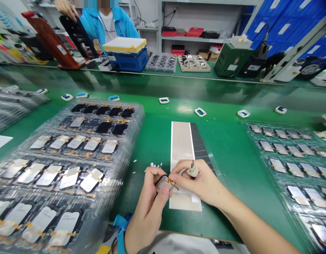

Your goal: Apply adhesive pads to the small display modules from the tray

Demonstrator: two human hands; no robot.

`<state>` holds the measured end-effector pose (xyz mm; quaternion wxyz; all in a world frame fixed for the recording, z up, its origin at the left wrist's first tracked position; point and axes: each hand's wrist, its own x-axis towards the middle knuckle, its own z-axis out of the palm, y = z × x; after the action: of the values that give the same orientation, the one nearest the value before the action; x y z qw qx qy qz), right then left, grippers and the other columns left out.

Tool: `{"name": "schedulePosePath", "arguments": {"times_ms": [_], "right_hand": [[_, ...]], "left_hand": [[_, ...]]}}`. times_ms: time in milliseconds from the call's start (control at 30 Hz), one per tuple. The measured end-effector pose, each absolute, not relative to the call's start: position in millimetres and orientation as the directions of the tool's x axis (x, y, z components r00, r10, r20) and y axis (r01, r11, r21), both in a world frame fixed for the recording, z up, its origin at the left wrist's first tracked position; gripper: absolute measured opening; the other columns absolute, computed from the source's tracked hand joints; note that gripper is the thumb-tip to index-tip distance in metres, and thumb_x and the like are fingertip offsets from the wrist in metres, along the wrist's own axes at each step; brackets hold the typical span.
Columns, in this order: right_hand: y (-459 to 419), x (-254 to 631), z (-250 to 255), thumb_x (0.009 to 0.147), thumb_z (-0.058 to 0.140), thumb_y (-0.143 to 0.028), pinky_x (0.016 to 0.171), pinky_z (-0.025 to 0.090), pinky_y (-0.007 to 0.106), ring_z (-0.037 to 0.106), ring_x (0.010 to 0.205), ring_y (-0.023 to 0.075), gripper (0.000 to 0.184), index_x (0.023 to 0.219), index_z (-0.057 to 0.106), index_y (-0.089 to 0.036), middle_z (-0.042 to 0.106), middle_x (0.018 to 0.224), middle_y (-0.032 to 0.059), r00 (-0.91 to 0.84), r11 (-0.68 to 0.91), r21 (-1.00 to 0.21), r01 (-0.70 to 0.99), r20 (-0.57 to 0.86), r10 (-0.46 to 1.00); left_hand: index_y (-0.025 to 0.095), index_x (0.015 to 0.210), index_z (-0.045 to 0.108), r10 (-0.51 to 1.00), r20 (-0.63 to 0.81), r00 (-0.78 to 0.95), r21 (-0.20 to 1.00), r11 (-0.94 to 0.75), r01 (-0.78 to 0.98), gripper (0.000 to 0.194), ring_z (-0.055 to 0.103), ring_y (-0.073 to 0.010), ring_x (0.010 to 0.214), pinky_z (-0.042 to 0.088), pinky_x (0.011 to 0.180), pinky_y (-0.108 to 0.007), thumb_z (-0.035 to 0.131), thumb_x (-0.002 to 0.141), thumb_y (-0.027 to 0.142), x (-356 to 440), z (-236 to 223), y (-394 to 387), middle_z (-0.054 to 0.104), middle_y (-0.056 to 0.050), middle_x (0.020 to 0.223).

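Observation:
My left hand (149, 208) is closed around the edges of a small screen module (161, 183) with a dark rim and a pale back. The fingertips of my right hand (197, 180) pinch the orange flex cable (172, 182) at the module's near corner. Between its other fingers sits a small tool (193, 170) with a pale lumpy end and a short dark tip; its kind I cannot make out. Beneath both hands lies a white-edged sheet of beige film (182, 141), beside a strip of dark pieces (201, 144).
At the left stands a stack of clear trays (125, 148) with several screen modules. Another clear tray (281, 165) of modules lies at the right. Several white watch-like frames (200, 112) line the belt behind. Across it, a person in a blue jacket (125, 24) is near a blue box (129, 58).

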<state>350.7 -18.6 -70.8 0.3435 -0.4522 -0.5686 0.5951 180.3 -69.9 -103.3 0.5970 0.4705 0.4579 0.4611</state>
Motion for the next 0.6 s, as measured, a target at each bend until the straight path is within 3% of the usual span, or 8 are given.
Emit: {"name": "schedulePosePath", "arguments": {"times_ms": [233, 433, 600], "right_hand": [[-19.7, 350.3, -68.3, 0.083, 0.073, -0.037, 0.046, 0.023, 0.024, 0.032, 0.048, 0.0064, 0.02, 0.075, 0.074, -0.018, 0.056, 0.056, -0.005, -0.345, -0.07, -0.987, 0.144, -0.117, 0.931], [-21.4, 349.5, -63.2, 0.084, 0.071, -0.031, 0.053, 0.038, 0.024, 0.055, 0.06, 0.011, 0.016, 0.075, 0.076, -0.019, 0.07, 0.07, 0.0009, -0.334, 0.05, -0.981, 0.185, -0.015, 0.943], [-20.9, 347.1, -62.1, 0.083, 0.07, -0.028, 0.055, 0.04, 0.024, 0.057, 0.061, 0.0112, 0.012, 0.077, 0.077, -0.019, 0.07, 0.068, 0.0004, -0.316, 0.087, -0.974, 0.211, 0.016, 0.948]], "left_hand": [[0.024, 0.108, 0.046, 0.978, -0.115, 0.176, 0.985, 0.135, -0.105, 0.023, 0.052, -0.0149, 0.075, 0.038, 0.059, -0.024, 0.05, 0.103, 0.046, 179.0, -105.0, -71.1, 0.055, -0.002, 0.089], [0.026, 0.11, 0.043, 0.969, -0.125, 0.212, 0.982, 0.152, -0.114, 0.018, 0.052, -0.0126, 0.078, 0.038, 0.059, -0.022, 0.047, 0.106, 0.042, 179.1, -104.8, -71.3, 0.053, 0.0, 0.09], [0.026, 0.107, 0.042, 0.966, -0.151, 0.211, 0.977, 0.178, -0.116, 0.019, 0.05, -0.0107, 0.076, 0.041, 0.065, -0.021, 0.046, 0.105, 0.045, 181.9, -102.3, -69.3, 0.049, 0.003, 0.087]]}}
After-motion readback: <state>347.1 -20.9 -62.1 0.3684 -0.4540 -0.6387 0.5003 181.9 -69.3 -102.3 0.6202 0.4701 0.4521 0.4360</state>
